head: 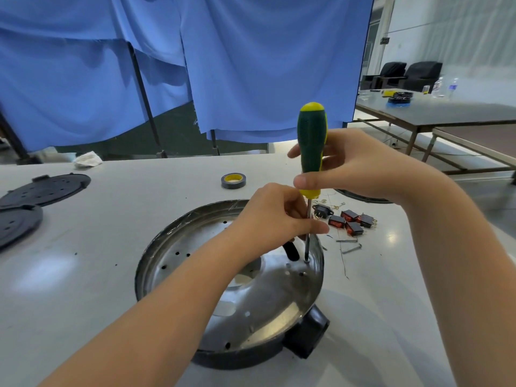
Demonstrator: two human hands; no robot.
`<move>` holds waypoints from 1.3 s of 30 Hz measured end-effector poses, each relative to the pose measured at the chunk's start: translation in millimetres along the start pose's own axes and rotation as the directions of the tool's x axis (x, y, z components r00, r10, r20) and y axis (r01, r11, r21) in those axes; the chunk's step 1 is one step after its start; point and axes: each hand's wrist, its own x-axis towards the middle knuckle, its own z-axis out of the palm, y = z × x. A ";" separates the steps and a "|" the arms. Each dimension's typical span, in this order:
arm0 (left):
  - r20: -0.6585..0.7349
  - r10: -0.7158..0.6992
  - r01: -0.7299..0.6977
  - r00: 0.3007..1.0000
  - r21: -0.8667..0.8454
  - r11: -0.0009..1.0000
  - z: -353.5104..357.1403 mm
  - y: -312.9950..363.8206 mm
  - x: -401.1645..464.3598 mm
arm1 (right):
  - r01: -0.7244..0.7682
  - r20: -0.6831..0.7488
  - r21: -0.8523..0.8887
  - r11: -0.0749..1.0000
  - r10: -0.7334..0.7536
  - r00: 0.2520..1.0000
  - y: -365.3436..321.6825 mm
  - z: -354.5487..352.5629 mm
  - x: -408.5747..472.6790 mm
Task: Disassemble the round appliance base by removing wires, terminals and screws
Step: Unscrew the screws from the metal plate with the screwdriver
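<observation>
round appliance base [195,263] looks stiff, slippery metal; steady it at the rim. your right hand [354,166] grips the screwdriver [311,141], your left hand [273,216] pinches its shaft.

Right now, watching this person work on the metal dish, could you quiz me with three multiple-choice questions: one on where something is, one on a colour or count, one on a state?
1. Where does the roll of tape lie?
A. inside the metal base
B. on the table beyond the metal base
C. in the right hand

2. What colours is the screwdriver handle?
A. green and yellow
B. red and black
C. all blue

3. How does the screwdriver stand?
A. flat on the table
B. upright, tip down in the metal base
C. tip pointing up

Answers:
1 B, the tape sits alone on the white table, past the base's far rim.
2 A, the grip is dark green with yellow ends.
3 B, the right hand holds the handle while the left hand pinches the shaft, tip at a screw near the rim.
</observation>
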 end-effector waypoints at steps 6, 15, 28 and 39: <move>0.112 -0.027 0.038 0.993 -0.101 0.994 -1.6 -4.3 -1.6 | -0.008 0.080 0.185 0.983 -0.007 0.997 0.8 -5.4 -4.0; 0.022 -0.009 0.009 1.000 0.011 1.000 -0.1 -1.0 0.7 | -0.079 0.064 0.022 0.997 0.077 0.995 1.5 -0.3 -0.5; 0.098 -0.044 0.054 0.994 -0.109 0.993 -2.7 -1.9 -0.3 | -0.029 0.143 0.125 0.992 0.011 0.990 7.0 -8.1 -1.9; 0.174 -0.014 0.049 0.985 -0.197 0.979 -4.7 -2.0 -1.4 | -0.025 0.133 0.146 0.989 0.006 0.991 7.6 -9.1 -3.0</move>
